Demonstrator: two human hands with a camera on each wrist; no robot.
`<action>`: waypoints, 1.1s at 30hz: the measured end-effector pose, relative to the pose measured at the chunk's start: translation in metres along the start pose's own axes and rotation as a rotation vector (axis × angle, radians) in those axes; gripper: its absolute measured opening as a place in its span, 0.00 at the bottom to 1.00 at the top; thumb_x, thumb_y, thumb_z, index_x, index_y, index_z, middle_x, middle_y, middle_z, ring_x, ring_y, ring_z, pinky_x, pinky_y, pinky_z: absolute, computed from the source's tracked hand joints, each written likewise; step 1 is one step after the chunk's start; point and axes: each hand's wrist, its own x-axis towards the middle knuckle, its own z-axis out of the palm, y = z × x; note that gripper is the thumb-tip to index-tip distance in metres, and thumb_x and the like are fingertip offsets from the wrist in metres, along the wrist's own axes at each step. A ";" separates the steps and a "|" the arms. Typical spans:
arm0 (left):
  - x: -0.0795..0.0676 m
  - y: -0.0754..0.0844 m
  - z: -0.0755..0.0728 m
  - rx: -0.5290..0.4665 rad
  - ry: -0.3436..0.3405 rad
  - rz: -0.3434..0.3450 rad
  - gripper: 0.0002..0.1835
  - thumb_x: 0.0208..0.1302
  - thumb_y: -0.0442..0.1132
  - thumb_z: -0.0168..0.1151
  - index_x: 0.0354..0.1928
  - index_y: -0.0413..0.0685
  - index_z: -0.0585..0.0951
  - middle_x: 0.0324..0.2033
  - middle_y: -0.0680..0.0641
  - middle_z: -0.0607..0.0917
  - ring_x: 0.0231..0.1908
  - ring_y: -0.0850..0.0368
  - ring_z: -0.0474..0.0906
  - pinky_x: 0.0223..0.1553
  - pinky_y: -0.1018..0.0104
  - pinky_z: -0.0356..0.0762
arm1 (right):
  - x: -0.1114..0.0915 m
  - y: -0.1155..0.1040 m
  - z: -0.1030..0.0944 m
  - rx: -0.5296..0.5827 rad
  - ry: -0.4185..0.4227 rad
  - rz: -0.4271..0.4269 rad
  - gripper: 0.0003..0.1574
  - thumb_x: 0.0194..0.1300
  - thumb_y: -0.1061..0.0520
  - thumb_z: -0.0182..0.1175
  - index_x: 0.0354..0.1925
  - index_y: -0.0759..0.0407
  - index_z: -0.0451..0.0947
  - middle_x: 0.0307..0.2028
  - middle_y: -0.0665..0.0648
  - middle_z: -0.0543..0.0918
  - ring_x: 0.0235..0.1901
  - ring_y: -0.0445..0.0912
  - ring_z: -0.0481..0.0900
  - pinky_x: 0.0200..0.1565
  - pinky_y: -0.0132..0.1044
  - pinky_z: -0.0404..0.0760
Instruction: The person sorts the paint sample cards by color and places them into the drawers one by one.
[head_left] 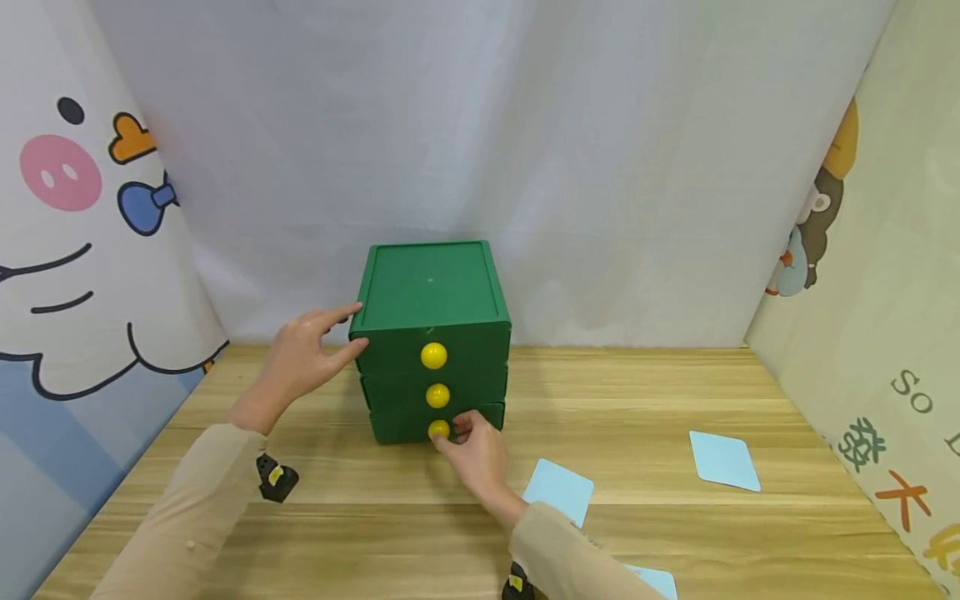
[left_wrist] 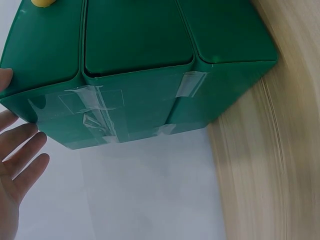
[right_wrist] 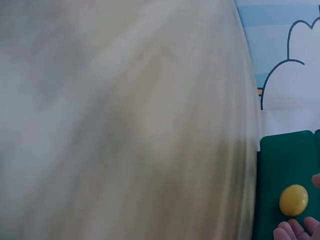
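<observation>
A green three-drawer cabinet (head_left: 431,287) stands on the wooden table, its drawers pushed in. Each drawer front has a round yellow knob, stacked one above another. My left hand (head_left: 303,354) is at the upper left front corner, thumb toward the front and fingers spread along the side. In the left wrist view, those fingers (left_wrist: 27,155) are straight, beside the cabinet wall with its strips of clear tape. My right hand (head_left: 480,458) reaches to the bottom knob (head_left: 438,429), thumb and fingertips parted around it. The right wrist view shows that yellow knob (right_wrist: 293,200) between the parted digits.
Light blue square cards lie on the table to the right: one card (head_left: 724,461) farther off, another card (head_left: 558,490) beside my right forearm, and a third card (head_left: 654,581) partly under the sleeve. A white cloth (head_left: 600,167) hangs behind the cabinet, with printed panels on both sides.
</observation>
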 end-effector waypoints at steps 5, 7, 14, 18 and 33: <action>0.001 0.001 0.001 -0.007 0.000 0.006 0.28 0.55 0.42 0.64 0.58 0.41 0.73 0.46 0.34 0.80 0.43 0.40 0.76 0.41 0.45 0.74 | -0.001 0.004 0.009 0.015 0.026 0.012 0.16 0.49 0.54 0.68 0.33 0.63 0.77 0.27 0.56 0.81 0.25 0.42 0.77 0.27 0.29 0.74; 0.001 0.002 0.001 -0.008 0.002 0.010 0.27 0.55 0.42 0.64 0.57 0.41 0.73 0.46 0.34 0.80 0.43 0.40 0.76 0.40 0.45 0.74 | -0.001 0.004 0.012 0.021 0.038 0.023 0.15 0.49 0.54 0.68 0.33 0.63 0.77 0.27 0.56 0.81 0.24 0.42 0.77 0.26 0.29 0.74; 0.002 0.002 0.001 -0.013 0.012 0.018 0.27 0.55 0.41 0.64 0.57 0.41 0.74 0.45 0.34 0.80 0.43 0.40 0.76 0.41 0.45 0.73 | 0.000 0.003 0.014 0.021 0.053 0.047 0.14 0.50 0.56 0.67 0.33 0.62 0.76 0.26 0.54 0.81 0.23 0.41 0.77 0.25 0.29 0.74; 0.002 0.003 0.001 -0.013 0.012 0.018 0.27 0.55 0.41 0.64 0.57 0.40 0.74 0.45 0.34 0.80 0.43 0.40 0.76 0.41 0.45 0.73 | -0.001 0.002 0.013 0.001 0.045 0.037 0.13 0.50 0.56 0.67 0.31 0.62 0.76 0.25 0.54 0.81 0.22 0.39 0.76 0.23 0.28 0.72; 0.001 0.000 0.001 -0.012 0.005 0.006 0.27 0.55 0.42 0.64 0.57 0.40 0.73 0.45 0.34 0.80 0.42 0.39 0.76 0.39 0.45 0.74 | -0.029 -0.003 0.000 0.019 0.001 0.040 0.12 0.49 0.54 0.68 0.28 0.58 0.76 0.24 0.51 0.80 0.20 0.36 0.74 0.24 0.28 0.72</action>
